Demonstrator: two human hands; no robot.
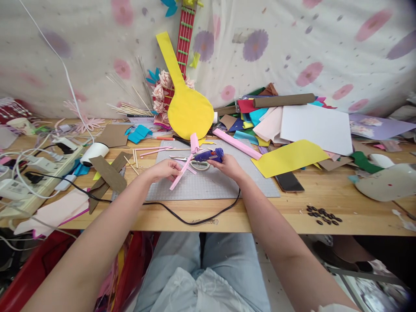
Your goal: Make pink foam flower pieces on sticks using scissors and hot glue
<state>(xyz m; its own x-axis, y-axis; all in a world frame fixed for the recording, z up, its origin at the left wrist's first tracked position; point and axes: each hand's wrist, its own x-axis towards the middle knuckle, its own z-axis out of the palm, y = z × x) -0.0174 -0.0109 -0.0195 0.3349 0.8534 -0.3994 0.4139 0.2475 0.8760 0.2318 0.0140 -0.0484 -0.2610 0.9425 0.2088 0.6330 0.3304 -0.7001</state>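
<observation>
My left hand (pixel 168 169) pinches a narrow pink strip (pixel 182 171) that slants up over the grey cutting mat (pixel 208 189). In my right hand (pixel 227 166) is a blue hot glue gun (pixel 210 154), its nozzle pointing left at the strip. Below the gun, the handles of a pair of scissors (pixel 199 165) show on the mat, partly covered. Just above stands a small rolled pink piece (pixel 194 143). A long folded pink strip (pixel 237 144) lies at the mat's upper right. Behind leans a yellow banjo-shaped cutout (pixel 190 108).
The glue gun's black cord (pixel 191 222) loops along the front edge. A power strip (pixel 48 180) with tangled cables fills the left. At right lie a yellow sheet (pixel 289 158), a phone (pixel 289 182), dark oval pieces (pixel 323 215) and piled felt and paper.
</observation>
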